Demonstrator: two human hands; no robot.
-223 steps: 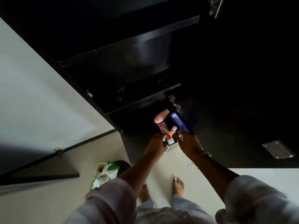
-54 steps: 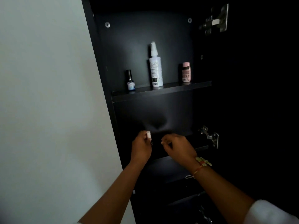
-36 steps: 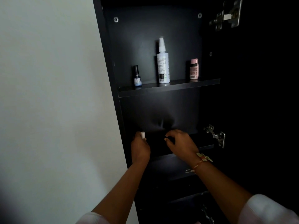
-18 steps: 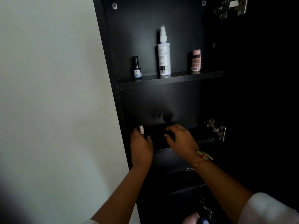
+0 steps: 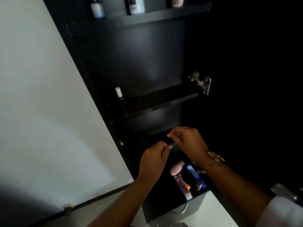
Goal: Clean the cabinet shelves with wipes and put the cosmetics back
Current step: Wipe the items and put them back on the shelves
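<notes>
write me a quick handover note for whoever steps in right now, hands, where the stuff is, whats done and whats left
Left hand and right hand: close together in front of the lower shelves, fingers curled; too dark to tell whether either holds anything.
Top shelf: three bottles standing, only their bases in view.
Middle shelf: one white-capped bottle upright at its left end, rest bare.
Done: those four items are shelved.
Left: the pink and blue cosmetics bunched on the dark surface below the hands need shelving. No wipe in view.
</notes>
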